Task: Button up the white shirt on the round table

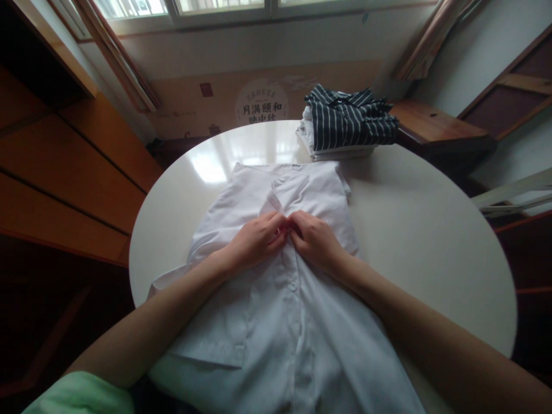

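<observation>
While both hands meet over the middle of the white garment (pixel 271 305), the fingers of the left hand (pixel 262 237) and the right hand (pixel 318 240) are closed, pinching its front strip; whether a button sits between them is hidden. Garment lies spread on the round white worktop (pixel 414 230), running toward the wearer and out of the bottom of view. One button (pixel 293 287) shows on the strip just below the hands; a loose flap of cloth stands up just above them. Likely trouble, as I judge it: the two edges could end up mismatched if the layers shift under the pinch, and the thin cloth could slip if either hand eases off. Drag is another risk, since the surface looks smooth and the near part may hang past the edge; a pull there could crease or skew the rest. Worktop glossy, catching window glare at the far left. At its far side, a folded stack, dark striped cloth (pixel 353 121) on top of paler pieces. Beyond: window (pixel 219 4), curtains at both sides, a printed panel (pixel 190 106) low on the wall, wooden cabinet (pixel 64 167) left, wooden furniture (pixel 440 123) right. Light dim indoors.
</observation>
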Motion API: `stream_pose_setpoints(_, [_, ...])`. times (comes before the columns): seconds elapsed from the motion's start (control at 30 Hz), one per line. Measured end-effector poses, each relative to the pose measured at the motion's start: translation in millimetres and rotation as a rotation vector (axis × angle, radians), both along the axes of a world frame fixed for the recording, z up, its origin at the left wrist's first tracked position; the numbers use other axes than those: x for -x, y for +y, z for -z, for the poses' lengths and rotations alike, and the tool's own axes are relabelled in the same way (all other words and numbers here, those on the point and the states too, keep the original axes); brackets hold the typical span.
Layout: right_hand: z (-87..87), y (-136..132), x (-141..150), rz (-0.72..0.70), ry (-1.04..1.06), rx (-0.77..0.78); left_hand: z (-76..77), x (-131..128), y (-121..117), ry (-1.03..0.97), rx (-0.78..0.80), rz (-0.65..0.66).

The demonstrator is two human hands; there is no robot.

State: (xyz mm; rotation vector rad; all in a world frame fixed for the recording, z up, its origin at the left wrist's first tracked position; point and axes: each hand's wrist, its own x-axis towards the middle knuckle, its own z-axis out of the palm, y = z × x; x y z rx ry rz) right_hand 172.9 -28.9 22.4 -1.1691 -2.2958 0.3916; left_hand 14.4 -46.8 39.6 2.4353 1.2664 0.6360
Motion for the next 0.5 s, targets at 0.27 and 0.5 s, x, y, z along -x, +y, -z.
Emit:
stream_pose_setpoints(0.27, [-0.8, -0.6, 0.2, 0.008, -0.008, -0.002, 0.6, 0.8, -0.2, 0.012, 0.000, 0.002])
stream_pose_setpoints(0.5, [-1.5, -1.2, 0.8, 0.007, -0.013, -0.005, 0.2, 1.0, -0.3, 0.023, -0.013, 0.003])
